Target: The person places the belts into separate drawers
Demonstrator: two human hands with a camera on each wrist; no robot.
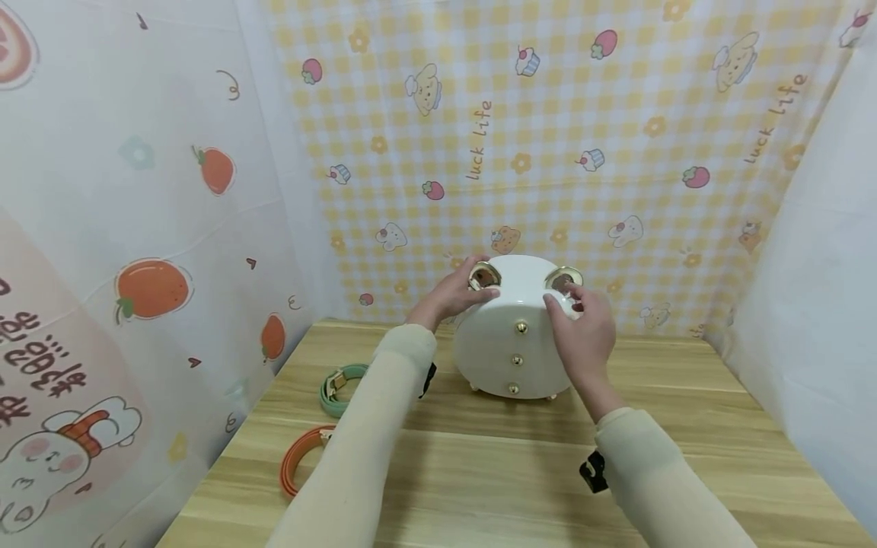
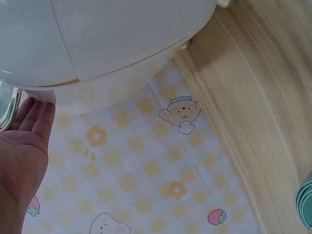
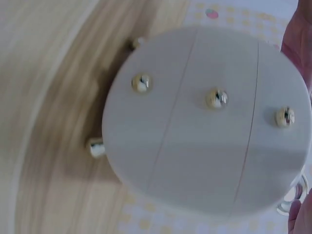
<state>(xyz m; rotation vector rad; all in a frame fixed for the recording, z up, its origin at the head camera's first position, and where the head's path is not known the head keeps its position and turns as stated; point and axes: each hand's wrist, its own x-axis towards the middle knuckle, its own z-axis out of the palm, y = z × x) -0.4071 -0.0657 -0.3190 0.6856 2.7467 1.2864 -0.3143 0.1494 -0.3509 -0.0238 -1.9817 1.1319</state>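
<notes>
A white, rounded drawer box [image 1: 489, 346] stands on small gold feet on the wooden table, with three gold knobs [image 1: 517, 360] down its front. Two gold-rimmed ear pieces [image 1: 564, 278] stick up from its top. My left hand [image 1: 452, 297] grips the upper left edge beside one ear, thumb in front and fingers behind. At the upper right edge, my right hand [image 1: 588, 331] holds the box with the thumb in front and fingers by the other ear. Seam lines between the drawers show on the box front [image 3: 209, 141] in the right wrist view; the drawers look closed.
Left of the box lie a coiled green belt [image 1: 333, 406] with a gold buckle and a coiled orange belt [image 1: 291, 463]. Behind the table [image 1: 466, 487] hangs a yellow checked cloth [image 1: 521, 205]. White cloths hang at both sides.
</notes>
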